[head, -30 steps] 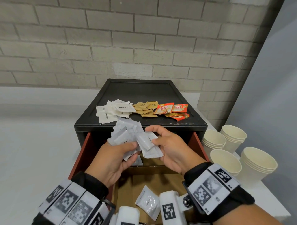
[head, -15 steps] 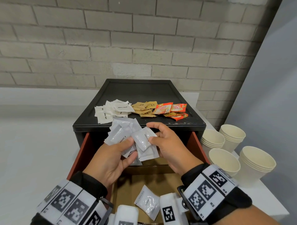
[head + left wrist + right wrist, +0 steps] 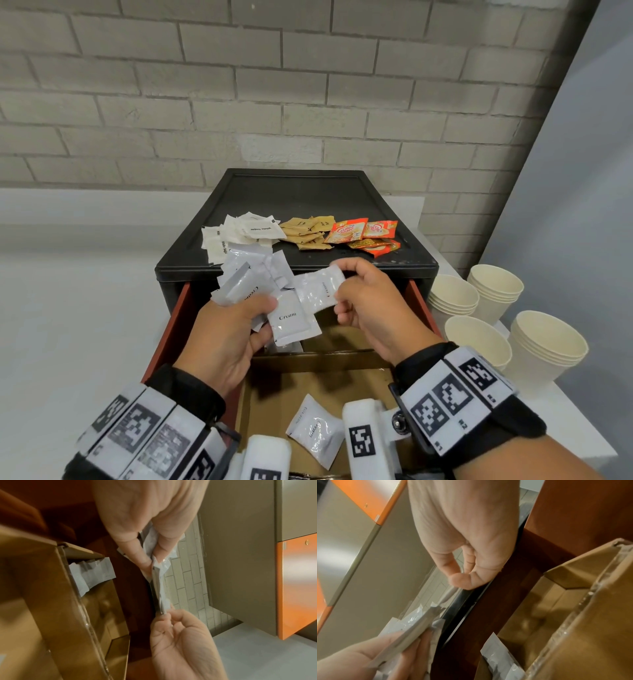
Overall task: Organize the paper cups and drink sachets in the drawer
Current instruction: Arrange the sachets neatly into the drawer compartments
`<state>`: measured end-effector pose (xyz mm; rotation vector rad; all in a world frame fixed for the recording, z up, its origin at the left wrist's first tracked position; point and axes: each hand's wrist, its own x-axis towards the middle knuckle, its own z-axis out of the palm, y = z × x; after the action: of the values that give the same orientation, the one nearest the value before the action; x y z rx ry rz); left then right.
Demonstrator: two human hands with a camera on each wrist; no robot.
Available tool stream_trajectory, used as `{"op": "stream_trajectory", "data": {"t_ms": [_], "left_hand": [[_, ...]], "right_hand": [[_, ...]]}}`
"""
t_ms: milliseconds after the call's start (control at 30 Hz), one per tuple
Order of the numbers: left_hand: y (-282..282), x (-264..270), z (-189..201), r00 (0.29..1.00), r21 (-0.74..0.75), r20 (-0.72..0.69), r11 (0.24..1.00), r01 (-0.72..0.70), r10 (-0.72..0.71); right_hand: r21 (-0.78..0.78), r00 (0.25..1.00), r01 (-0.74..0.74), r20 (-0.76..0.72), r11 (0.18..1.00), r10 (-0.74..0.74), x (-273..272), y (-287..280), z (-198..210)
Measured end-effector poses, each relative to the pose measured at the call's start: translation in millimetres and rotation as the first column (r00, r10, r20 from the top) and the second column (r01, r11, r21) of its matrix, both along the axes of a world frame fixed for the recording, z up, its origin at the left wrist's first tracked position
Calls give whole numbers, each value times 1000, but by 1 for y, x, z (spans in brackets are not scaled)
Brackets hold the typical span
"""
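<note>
Sorting of drink sachets over the open drawer (image 3: 173, 329) of a black cabinet (image 3: 294, 202); all positions are given relative to that drawer. Directly above its opening, the left hand (image 3: 226, 329) grasps a fanned bundle of white cream sachets (image 3: 260, 291), thumb on top and fingers beneath. The right hand (image 3: 373, 305), just beside it, pinches the edge of a single cream sachet (image 3: 320, 286) between thumb and fingertips, touching the bundle; whether it is being added or drawn off cannot be told. Inside the drawer sits a brown cardboard divider (image 3: 308, 356). One loose cream sachet (image 3: 315, 431) lies in the near compartment, and the wrist views show another sachet (image 3: 91, 573) standing against the cardboard wall in the far one. On the cabinet top behind the drawer, three sorted piles wait: white sugar sachets (image 3: 239, 233), brown sachets (image 3: 308, 233) and orange coffee-mix sachets (image 3: 363, 234). To the right of the drawer, on the white counter (image 3: 582, 431), four stacks of paper cups (image 3: 479, 308) stand outside it. Judged progress: sachets are grouped by kind, but almost nothing is stowed; the cream bundle, the three piles and all cups remain to be placed.
</note>
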<state>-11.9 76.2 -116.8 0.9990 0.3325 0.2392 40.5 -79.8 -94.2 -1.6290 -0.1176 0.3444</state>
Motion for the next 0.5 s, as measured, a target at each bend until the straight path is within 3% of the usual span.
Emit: {"op": "stream_trajectory", "data": {"t_ms": [133,400,500], "left_hand": [[0,1,1,1000,-1,5,1000,-13,13],[1,0,-1,1000,18,5,999,-30,29],[2,2,-1,999,24,7,999,-34,34]], "right_hand": [[55,995,-94,-36,994,96,-5,2,2],[-183,981,-192,-6,964,194,-4,6,-11],[-87,968,-233,-111,969,223,-2,4,-14]]}}
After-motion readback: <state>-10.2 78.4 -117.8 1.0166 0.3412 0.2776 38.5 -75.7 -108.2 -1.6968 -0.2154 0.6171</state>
